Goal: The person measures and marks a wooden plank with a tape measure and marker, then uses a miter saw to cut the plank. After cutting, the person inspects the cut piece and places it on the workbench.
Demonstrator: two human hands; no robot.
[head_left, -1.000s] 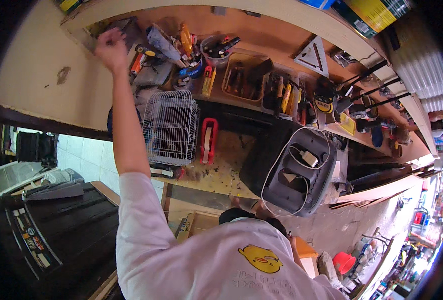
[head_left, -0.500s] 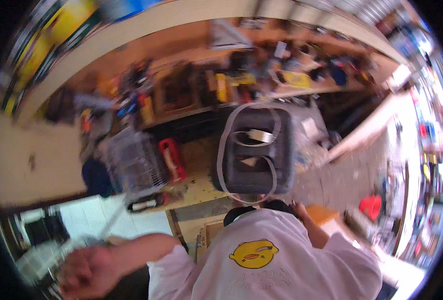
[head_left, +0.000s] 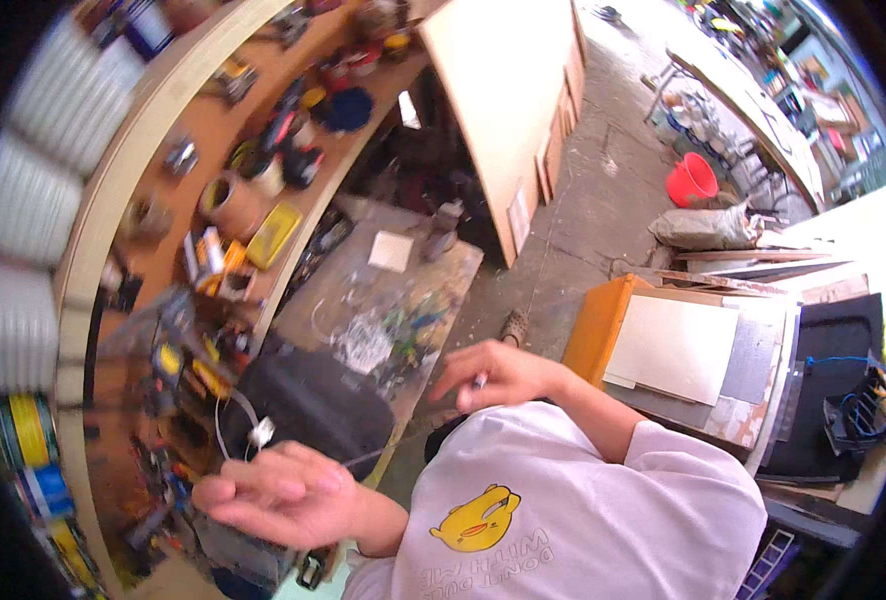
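Since a second ago, our view has swung right; our left hand (head_left: 288,490), then stretched to the far left, is now near, its grip loose and wide. The white charger (head_left: 260,433) and dark plastic case (head_left: 328,400) lie just beyond it. Our right hand (head_left: 493,375) half-curls, a small pale object (head_left: 480,381) at its fingers; whether gripped, we cannot tell.

PLACE: workshop, cluttered | BENCH: paint-spattered wooden workbench (head_left: 447,288) | STORAGE: wooden shelf (head_left: 335,180) crowded with hand tools, many blurred, and a shallow yellow tray (head_left: 275,236) | STOCK: large pale wooden panel (head_left: 503,90) leaning beside smaller offcuts (head_left: 553,165) | FLOOR: bare, grey, worn (head_left: 603,165), with red bucket (head_left: 691,180) near a long worktable (head_left: 753,110)
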